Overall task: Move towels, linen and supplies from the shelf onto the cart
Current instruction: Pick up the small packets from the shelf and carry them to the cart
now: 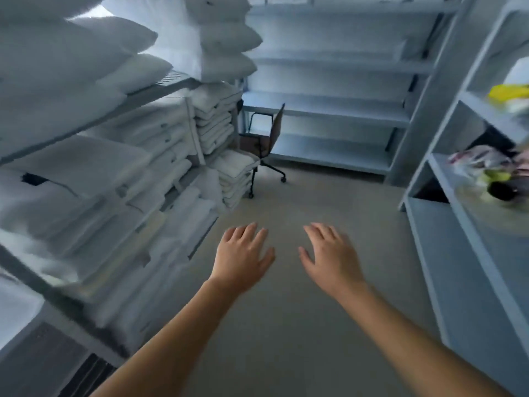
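My left hand point(242, 255) and my right hand point(329, 253) are stretched out side by side over the carpet, palms down, fingers straight, holding nothing. To the left runs a shelf point(94, 121) packed with white linen: folded towels point(213, 121) stacked at its far end, folded sheets point(148, 156) in the middle, and pillows point(71, 53) piled on the upper level. A smaller pile of folded towels point(236, 179) stands low by the chair. No cart is in view. The picture is blurred at the left and right edges.
A brown office chair point(266, 141) on wheels stands at the back, before bare shelving point(329, 110). On the right, another shelf unit point(458, 181) holds yellow and mixed supplies point(492, 173). Beige carpet point(300, 202) lies between the two shelf rows.
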Motion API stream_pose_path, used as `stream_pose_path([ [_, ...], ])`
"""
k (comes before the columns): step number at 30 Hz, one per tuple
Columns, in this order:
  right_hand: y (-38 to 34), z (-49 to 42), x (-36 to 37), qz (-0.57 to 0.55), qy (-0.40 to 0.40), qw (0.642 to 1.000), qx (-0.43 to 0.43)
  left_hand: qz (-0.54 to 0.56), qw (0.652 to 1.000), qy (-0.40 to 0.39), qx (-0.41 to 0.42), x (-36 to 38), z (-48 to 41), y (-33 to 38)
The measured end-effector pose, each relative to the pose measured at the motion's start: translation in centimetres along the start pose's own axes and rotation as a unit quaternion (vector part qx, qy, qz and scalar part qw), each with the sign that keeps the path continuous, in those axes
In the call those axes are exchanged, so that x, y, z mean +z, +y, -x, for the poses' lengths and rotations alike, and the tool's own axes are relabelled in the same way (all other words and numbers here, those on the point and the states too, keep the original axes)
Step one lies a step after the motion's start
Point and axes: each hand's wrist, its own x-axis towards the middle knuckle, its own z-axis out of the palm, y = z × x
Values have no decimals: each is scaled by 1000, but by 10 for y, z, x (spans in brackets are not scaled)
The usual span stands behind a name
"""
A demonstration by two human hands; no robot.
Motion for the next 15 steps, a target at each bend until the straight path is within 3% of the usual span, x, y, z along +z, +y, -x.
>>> stream_pose_path([
  [8, 98, -80, 48, 37, 3, 996, 85, 34, 996, -36, 72, 91, -146, 24],
  [15, 142, -198, 85, 8, 13, 997, 79, 5, 997, -27, 73, 129, -261, -2],
])
